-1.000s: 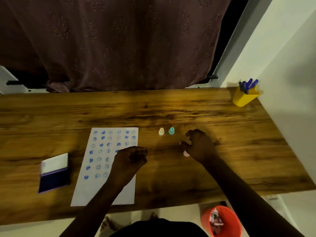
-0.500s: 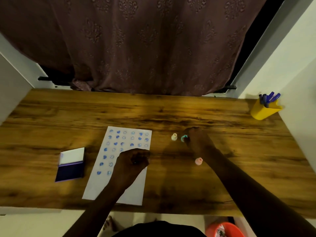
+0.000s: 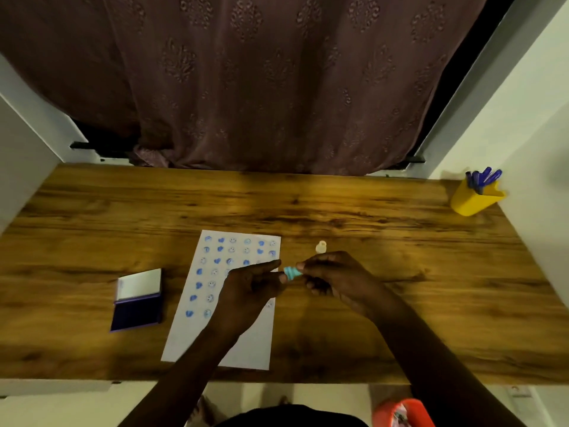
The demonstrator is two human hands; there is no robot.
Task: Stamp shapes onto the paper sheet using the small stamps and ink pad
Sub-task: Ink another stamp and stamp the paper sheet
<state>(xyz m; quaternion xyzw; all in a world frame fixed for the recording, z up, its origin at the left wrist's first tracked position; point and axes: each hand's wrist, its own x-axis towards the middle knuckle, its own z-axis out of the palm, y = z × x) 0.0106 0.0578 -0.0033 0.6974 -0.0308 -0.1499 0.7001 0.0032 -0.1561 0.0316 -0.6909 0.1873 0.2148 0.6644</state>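
A white paper sheet with several blue stamped hearts and smiley faces lies on the wooden table. A small teal stamp is held on its side above the sheet's right edge, between the fingertips of both hands. My left hand touches its left end and my right hand grips its right end. A cream stamp stands on the table just beyond my right hand. The open ink pad, with a dark blue pad and white lid, lies left of the sheet. The pink stamp is hidden.
A yellow cup holding blue pens stands at the table's far right corner against the wall. A dark curtain hangs behind the table. An orange bin sits on the floor at the lower right.
My right hand picked the teal stamp off the table and brought it left to my left hand, which has opened its fingers onto it. The pink stamp is out of sight.
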